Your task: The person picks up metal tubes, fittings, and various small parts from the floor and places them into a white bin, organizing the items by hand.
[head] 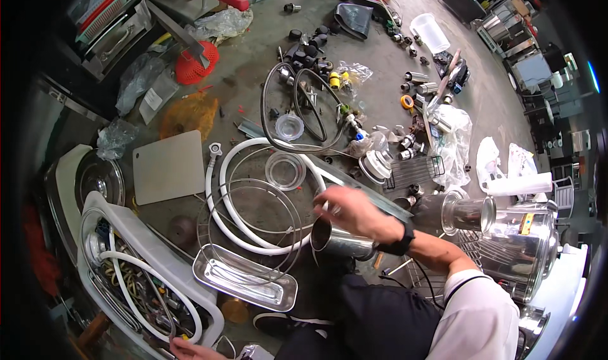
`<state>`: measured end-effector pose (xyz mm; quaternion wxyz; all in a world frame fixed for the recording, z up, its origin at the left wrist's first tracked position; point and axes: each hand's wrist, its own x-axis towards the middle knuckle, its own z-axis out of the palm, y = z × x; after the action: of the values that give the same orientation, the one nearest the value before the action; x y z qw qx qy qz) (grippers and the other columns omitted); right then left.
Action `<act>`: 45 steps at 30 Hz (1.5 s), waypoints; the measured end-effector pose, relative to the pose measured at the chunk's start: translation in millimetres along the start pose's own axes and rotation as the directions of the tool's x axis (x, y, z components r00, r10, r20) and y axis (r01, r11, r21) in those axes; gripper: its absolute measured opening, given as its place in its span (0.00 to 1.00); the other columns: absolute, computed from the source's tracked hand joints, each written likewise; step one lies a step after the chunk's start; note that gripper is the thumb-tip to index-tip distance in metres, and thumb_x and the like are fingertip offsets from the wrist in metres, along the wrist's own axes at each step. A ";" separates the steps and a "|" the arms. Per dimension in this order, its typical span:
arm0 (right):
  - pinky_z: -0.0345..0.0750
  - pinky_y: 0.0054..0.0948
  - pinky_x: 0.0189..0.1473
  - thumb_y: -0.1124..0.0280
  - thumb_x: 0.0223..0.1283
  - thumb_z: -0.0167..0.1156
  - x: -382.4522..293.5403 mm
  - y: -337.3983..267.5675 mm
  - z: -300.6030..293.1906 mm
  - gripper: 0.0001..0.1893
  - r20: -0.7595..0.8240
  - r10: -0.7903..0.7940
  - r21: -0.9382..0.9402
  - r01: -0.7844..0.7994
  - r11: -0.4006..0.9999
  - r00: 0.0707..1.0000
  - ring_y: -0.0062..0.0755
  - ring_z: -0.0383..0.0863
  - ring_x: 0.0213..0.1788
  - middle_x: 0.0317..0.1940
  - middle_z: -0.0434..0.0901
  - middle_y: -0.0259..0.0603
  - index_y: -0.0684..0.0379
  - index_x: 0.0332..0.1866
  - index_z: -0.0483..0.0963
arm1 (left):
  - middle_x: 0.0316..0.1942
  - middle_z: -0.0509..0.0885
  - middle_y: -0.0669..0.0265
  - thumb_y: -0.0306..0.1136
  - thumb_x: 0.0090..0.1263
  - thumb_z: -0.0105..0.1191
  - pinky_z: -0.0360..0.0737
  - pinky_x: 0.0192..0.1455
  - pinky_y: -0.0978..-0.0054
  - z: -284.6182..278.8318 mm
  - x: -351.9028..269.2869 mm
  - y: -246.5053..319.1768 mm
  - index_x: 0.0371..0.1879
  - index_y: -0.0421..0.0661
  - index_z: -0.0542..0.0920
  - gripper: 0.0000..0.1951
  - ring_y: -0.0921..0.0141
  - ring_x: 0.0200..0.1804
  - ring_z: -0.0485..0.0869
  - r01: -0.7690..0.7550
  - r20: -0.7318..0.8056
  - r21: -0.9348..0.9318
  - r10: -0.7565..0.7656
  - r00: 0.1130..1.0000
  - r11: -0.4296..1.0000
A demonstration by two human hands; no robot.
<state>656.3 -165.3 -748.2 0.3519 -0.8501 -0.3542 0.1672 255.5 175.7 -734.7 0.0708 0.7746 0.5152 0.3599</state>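
My right hand (349, 210) is above the mouth of a steel cylinder (346, 242), its fingers curled around something small and whitish that is mostly hidden. At the bottom edge my left hand (194, 349) is partly cut off by the frame, beside the rim of a pale plastic tub (156, 255). Its fingertips are by a small yellow piece (185, 337) and a white hose (164, 272); whether they grip either is unclear. The tub holds tangled cables, tubes and small parts. Between the hands lies a perforated steel tray (244, 277), with thin wire rings (202, 236) partly over it.
Coiled white hose (228, 217), a black hose (263, 108), a clear bowl (285, 171) and a grey board (168, 167) lie on the floor. A red strainer (190, 72) is at upper left. Metal fittings (427, 88), a wire rack (413, 172) and a large steel vessel (517, 246) are at right.
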 end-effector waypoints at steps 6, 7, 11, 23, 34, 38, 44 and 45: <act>0.74 0.48 0.71 0.57 0.61 0.79 -40.0 97.7 -71.3 0.38 -0.386 0.108 -0.580 -0.331 0.744 0.916 0.55 0.76 0.67 0.65 0.79 0.56 0.71 0.69 0.74 | 0.55 0.89 0.50 0.33 0.91 0.52 0.84 0.58 0.63 50.6 -32.4 24.0 0.59 0.30 0.84 0.16 0.59 0.52 0.88 0.036 0.104 -0.250 -0.010 0.995 0.968; 0.74 0.50 0.71 0.50 0.58 0.81 -51.5 107.3 -76.8 0.48 -0.359 0.138 -0.630 -0.349 0.694 0.923 0.57 0.76 0.67 0.68 0.77 0.59 0.74 0.74 0.69 | 0.55 0.88 0.51 0.33 0.91 0.52 0.85 0.56 0.63 56.6 -34.8 27.3 0.59 0.31 0.84 0.15 0.59 0.51 0.88 -0.022 0.113 -0.196 0.045 0.993 0.980; 0.73 0.52 0.74 0.43 0.59 0.79 -76.4 134.5 -56.6 0.52 -0.320 0.241 -0.561 -0.388 0.732 0.916 0.62 0.74 0.73 0.72 0.74 0.62 0.75 0.76 0.67 | 0.54 0.88 0.50 0.32 0.88 0.56 0.84 0.49 0.64 64.9 -37.0 22.0 0.59 0.33 0.85 0.13 0.58 0.49 0.88 -0.189 0.054 -0.177 0.202 0.978 0.966; 0.86 0.53 0.50 0.44 0.62 0.75 -98.1 282.3 -151.6 0.30 -0.510 0.539 -0.509 -0.741 0.438 0.670 0.64 0.91 0.46 0.40 0.90 0.63 0.68 0.46 0.85 | 0.42 0.86 0.48 0.35 0.80 0.66 0.82 0.46 0.54 47.9 -24.1 92.1 0.50 0.34 0.86 0.14 0.50 0.41 0.84 -0.293 0.067 -0.001 0.292 0.954 0.956; 0.82 0.52 0.48 0.30 0.56 0.75 -74.2 274.0 -116.0 0.39 -0.393 0.705 -0.418 -0.797 0.436 0.591 0.57 0.89 0.44 0.39 0.89 0.57 0.65 0.47 0.85 | 0.55 0.86 0.47 0.26 0.84 0.59 0.80 0.62 0.52 57.3 -35.1 26.2 0.60 0.31 0.81 0.13 0.50 0.55 0.84 -0.233 0.087 -0.058 0.237 0.968 0.971; 0.81 0.44 0.44 0.46 0.68 0.74 -99.0 297.7 -149.6 0.29 -0.302 0.544 -0.177 -0.606 0.775 0.783 0.45 0.89 0.39 0.36 0.90 0.53 0.67 0.53 0.86 | 0.50 0.83 0.54 0.29 0.77 0.63 0.77 0.64 0.56 65.9 -39.1 35.0 0.58 0.38 0.81 0.15 0.55 0.54 0.82 -0.116 0.118 -0.168 0.137 0.984 0.979; 0.78 0.56 0.53 0.30 0.58 0.72 -106.2 384.4 -153.8 0.43 -0.353 0.707 -0.496 -0.763 0.413 0.612 0.67 0.85 0.47 0.42 0.87 0.67 0.72 0.48 0.84 | 0.50 0.85 0.56 0.31 0.70 0.68 0.77 0.63 0.51 61.9 -23.7 42.8 0.57 0.40 0.83 0.19 0.52 0.54 0.82 -0.188 0.099 -0.075 0.195 0.976 0.979; 0.78 0.52 0.61 0.27 0.62 0.66 -98.8 384.0 -156.4 0.46 -0.303 0.735 -0.558 -0.738 0.379 0.606 0.66 0.87 0.56 0.49 0.90 0.65 0.72 0.55 0.85 | 0.48 0.86 0.58 0.30 0.70 0.67 0.77 0.63 0.51 57.2 -23.1 46.1 0.57 0.39 0.83 0.18 0.52 0.53 0.82 -0.187 0.095 -0.065 0.193 0.977 0.980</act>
<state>857.4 -504.0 -911.1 -0.0680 -0.9821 0.0274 0.1734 321.1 149.9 -765.5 0.0836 0.8352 0.4242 0.3398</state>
